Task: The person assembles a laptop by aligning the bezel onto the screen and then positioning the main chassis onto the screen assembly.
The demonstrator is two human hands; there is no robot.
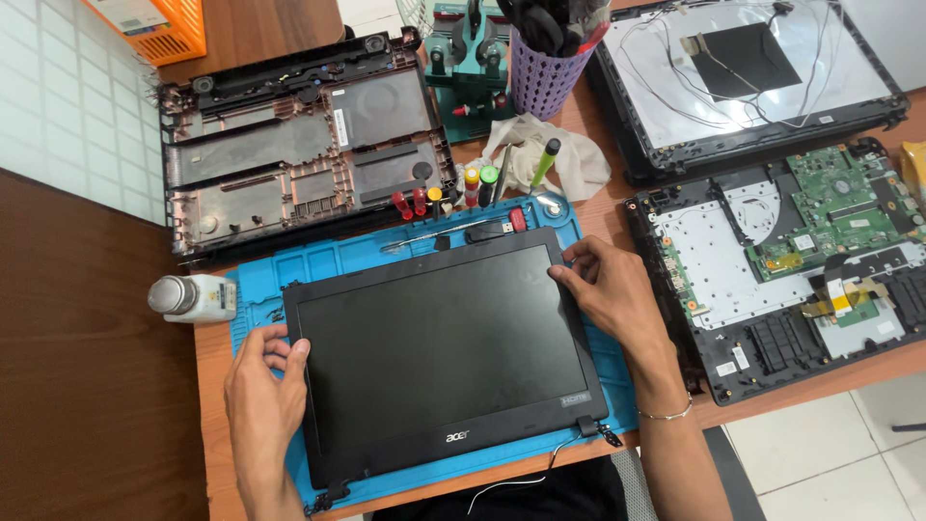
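Observation:
A black laptop screen panel [439, 347] with its bezel lies face up on a blue work mat [333, 259], hinges toward me. My left hand [262, 391] grips the panel's left edge, fingers curled over the bezel. At the top right corner of the panel my right hand [606, 289] presses its fingertips on the bezel. A thin cable trails from the panel's lower right hinge [590, 426].
A stripped black laptop base [289, 145] lies behind the mat. At right sit an opened laptop with a green board [830, 207] and a lid shell with wires [752, 77]. A white bottle [193, 297], several screwdrivers [473, 183], a purple cup [545, 77] and a cloth [569, 159] stand nearby.

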